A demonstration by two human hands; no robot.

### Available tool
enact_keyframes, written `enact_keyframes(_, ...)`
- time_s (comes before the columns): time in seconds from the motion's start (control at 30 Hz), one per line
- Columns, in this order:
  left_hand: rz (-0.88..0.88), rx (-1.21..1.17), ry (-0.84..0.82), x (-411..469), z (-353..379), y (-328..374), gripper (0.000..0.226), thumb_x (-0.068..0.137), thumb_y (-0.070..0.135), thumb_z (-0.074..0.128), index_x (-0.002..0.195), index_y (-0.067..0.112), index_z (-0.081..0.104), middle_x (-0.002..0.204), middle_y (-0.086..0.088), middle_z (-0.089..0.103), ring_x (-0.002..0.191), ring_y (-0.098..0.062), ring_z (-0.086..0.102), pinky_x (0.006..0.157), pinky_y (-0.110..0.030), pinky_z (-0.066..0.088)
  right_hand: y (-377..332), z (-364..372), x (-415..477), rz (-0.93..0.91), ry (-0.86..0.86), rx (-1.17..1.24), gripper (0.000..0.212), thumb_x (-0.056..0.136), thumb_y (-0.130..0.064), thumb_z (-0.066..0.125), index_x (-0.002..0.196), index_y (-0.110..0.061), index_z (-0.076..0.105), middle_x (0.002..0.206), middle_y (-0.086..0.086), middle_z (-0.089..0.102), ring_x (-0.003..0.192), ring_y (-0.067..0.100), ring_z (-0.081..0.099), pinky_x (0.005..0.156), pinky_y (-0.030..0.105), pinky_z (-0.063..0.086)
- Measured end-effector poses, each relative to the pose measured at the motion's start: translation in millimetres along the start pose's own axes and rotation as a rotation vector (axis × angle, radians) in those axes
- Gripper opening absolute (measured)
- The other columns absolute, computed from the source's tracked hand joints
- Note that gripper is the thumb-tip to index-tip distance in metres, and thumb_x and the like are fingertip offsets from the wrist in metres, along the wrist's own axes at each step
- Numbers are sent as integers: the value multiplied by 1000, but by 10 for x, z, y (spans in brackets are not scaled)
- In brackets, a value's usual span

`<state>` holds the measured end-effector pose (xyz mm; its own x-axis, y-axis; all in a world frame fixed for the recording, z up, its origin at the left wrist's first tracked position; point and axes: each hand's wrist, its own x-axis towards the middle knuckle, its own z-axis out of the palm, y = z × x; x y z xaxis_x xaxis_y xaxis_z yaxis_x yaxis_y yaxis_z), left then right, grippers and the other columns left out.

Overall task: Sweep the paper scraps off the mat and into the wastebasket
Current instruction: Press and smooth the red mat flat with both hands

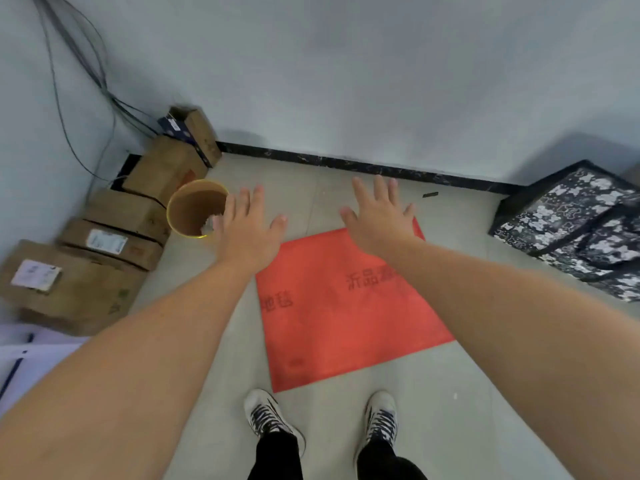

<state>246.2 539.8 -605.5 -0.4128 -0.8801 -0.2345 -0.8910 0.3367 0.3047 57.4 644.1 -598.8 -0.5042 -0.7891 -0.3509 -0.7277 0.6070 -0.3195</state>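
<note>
- The red mat lies flat on the floor, its near corner just ahead of the person's shoes.
- No paper scraps show on the visible part of the mat. Its far corner is hidden behind the right hand.
- The wastebasket, round with a yellow rim, stands upright on the floor beyond the mat's far left edge, beside a row of cardboard boxes along the left wall.
- Pale bits lie inside the basket near its rim. They are blurred, but they are most likely the paper scraps.
- The left hand hovers just beside the basket's rim, its grip wide, fingers spread and holding nothing.
- The right hand is raised over the mat's far corner, its grip wide too, and empty.
- Judged from this, the sweeping looks done or nearly so: the scraps seem to be in the basket and the mat looks clean.
- What may be left is a check of the hidden corner. A pale speck on the floor, off the mat's near right edge, is too small to name.
- A patterned bag sits at the right wall, well apart from the mat.
</note>
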Motion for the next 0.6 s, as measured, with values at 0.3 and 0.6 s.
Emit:
enact_keyframes(0.3, -118, 28, -128, -46, 2394, -687, 71, 94, 53, 37, 153, 27, 8, 162, -3, 7, 149, -25, 3, 116, -54, 10, 984, 2152, 234, 113, -127, -8, 64, 101, -52, 34, 158, -33, 12, 168, 5, -1, 154, 28, -9, 117, 66, 7)
enact_keyframes(0.6, -223, 55, -244, 99, 4928, -1483, 74, 91, 61, 39, 152, 36, 8, 162, 1, 2, 149, -24, -4, 115, -56, 8, 2211, 4321, 905, 172, -96, -1, 63, 100, -52, 39, 156, -32, 19, 168, 5, 2, 154, 27, -6, 116, 66, 9)
